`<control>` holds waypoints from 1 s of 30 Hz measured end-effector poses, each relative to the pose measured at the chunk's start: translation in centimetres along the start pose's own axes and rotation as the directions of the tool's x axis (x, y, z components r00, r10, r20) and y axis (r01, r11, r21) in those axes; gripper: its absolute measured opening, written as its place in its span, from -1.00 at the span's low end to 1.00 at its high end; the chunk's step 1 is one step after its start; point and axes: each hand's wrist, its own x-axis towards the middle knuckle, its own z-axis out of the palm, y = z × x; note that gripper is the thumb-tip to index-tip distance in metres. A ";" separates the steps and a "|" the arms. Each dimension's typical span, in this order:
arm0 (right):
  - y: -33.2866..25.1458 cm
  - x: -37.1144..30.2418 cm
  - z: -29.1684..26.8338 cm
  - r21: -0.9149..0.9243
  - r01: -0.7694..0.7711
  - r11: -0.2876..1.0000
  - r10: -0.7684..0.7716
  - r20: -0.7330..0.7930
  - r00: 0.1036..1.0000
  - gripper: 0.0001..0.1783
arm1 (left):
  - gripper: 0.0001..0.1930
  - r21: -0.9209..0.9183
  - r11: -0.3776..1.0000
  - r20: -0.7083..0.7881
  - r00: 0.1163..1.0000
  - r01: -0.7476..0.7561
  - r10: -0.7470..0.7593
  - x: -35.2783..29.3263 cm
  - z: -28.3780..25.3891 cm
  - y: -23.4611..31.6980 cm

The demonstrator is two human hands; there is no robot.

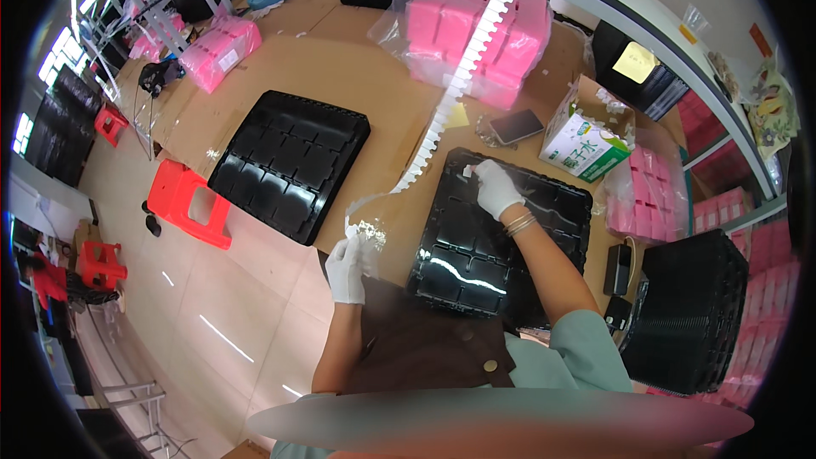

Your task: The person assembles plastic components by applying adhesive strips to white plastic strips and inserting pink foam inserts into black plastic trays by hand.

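Note:
A long white strip with a scalloped edge runs down from the shelf above the table. My left hand, in a white glove, is closed on its curled lower end, just off the table's front edge. My right hand, also gloved, is over the upper part of a black plastic tray with shallow compartments. Its fingertips pinch a small white piece at the tray surface; whether it touches the tray I cannot tell. Another black tray lies to the left on the brown tabletop.
Pink wrapped blocks stand at the back, beyond a phone and a carton holding white scraps. Stacked black trays rise at right, near a black power adapter. A red stool stands left of the table.

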 end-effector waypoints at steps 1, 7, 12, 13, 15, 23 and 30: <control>-0.1 0.0 0.2 0.010 -0.017 1.000 0.017 -0.036 0.999 -0.76 | -0.75 0.009 1.000 0.006 1.000 -0.018 0.018 0.1 -0.1 -0.2; -0.2 -0.3 0.1 -0.093 0.063 0.994 -0.063 0.001 0.998 -0.74 | -0.76 0.004 1.000 -0.001 1.000 -0.012 0.012 -0.2 -0.1 0.1; 1.2 0.5 0.7 0.065 0.002 0.998 -0.001 -0.016 1.000 -0.73 | -0.76 -0.007 1.000 0.004 1.000 -0.006 0.006 -0.3 -0.2 0.0; 0.9 0.5 0.8 0.046 0.023 0.999 -0.020 -0.067 0.998 -0.73 | -0.76 0.000 1.000 0.012 1.000 -0.007 0.007 -0.2 -0.2 -0.1; 0.6 0.5 0.9 -0.018 0.056 0.998 -0.057 -0.055 0.997 -0.74 | -0.76 0.007 1.000 0.015 1.000 -0.007 0.007 -0.3 -0.2 0.0; 1.7 1.1 1.1 0.088 0.082 0.993 -0.072 -0.115 0.991 -0.72 | -0.73 -0.015 1.000 0.013 1.000 0.019 -0.019 -0.7 -0.5 0.4; 0.7 0.7 0.7 0.080 0.077 0.994 -0.072 -0.070 0.995 -0.64 | -0.76 -0.012 1.000 0.031 0.999 0.025 -0.024 -1.0 -0.3 0.0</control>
